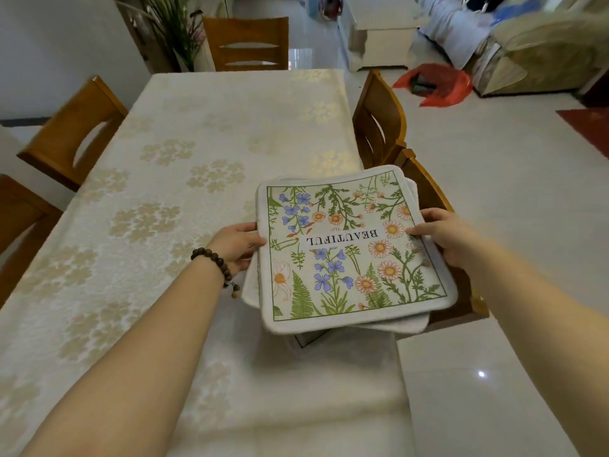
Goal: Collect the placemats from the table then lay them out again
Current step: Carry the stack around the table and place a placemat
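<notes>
Left hand (235,244) and right hand (443,234) each grip opposite sides of a stack of floral placemats (354,247) above the table's (164,192) right edge.

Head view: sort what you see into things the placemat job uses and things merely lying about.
Job: stack of floral placemats, gripped at its sides by the left hand and the right hand; the tablecloth-covered table.
Lying about: wooden chairs, red plastic bag, sofa, tall plant.
</notes>
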Demonstrator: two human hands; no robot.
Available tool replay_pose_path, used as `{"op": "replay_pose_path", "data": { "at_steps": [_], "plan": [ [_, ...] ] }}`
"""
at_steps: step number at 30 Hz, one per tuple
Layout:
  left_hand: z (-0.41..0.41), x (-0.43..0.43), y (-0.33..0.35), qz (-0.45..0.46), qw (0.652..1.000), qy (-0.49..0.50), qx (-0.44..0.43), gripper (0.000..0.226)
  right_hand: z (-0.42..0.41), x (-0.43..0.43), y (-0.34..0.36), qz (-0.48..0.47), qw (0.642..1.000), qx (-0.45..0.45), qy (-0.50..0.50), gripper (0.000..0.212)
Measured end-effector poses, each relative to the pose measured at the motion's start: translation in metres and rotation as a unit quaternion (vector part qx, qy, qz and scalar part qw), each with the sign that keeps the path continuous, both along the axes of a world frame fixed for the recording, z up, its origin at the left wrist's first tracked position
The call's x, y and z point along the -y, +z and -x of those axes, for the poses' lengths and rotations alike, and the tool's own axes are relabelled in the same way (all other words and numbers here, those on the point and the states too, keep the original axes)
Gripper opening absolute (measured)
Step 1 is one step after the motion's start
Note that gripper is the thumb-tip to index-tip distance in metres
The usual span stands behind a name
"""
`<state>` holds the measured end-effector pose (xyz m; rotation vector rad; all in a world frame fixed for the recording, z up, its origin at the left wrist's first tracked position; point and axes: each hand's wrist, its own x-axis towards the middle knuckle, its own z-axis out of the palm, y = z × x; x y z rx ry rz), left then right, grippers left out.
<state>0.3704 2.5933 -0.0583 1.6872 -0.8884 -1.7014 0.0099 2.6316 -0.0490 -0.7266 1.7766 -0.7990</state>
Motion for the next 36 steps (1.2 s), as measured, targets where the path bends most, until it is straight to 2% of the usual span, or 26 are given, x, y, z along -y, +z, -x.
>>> {"op": "replay_pose_path", "data": {
  "at_steps": [8, 14, 20, 27, 31, 36],
  "plan": [
    [0.092, -0.002, 0.028, 0.005, 0.995, -0.095, -0.04, 0.043, 0.086, -0.061, 0.038, 0.015, 0.996, 0.043, -0.075, 0.037],
    [0.192, -0.009, 0.028, -0.002, 0.99, -0.143, -0.022, 0.041, 0.169, -0.11, 0.04, 0.022, 0.99, 0.05, -0.129, 0.037],
    [0.32, -0.02, 0.014, 0.014, 0.989, -0.146, -0.019, 0.034, 0.28, -0.14, 0.033, 0.017, 0.986, 0.045, -0.161, 0.037],
    [0.452, -0.031, 0.0, -0.015, 0.992, -0.124, -0.034, 0.028, 0.412, -0.145, 0.037, 0.018, 0.987, 0.032, -0.159, 0.04],
    [0.495, -0.027, -0.006, -0.024, 0.993, -0.112, -0.037, 0.037, 0.46, -0.131, 0.028, 0.018, 0.988, 0.024, -0.152, 0.037],
    [0.519, 0.002, -0.014, -0.02, 0.995, -0.096, -0.027, 0.033, 0.493, -0.088, 0.006, 0.012, 0.991, 0.028, -0.134, 0.038]
  ]
}}
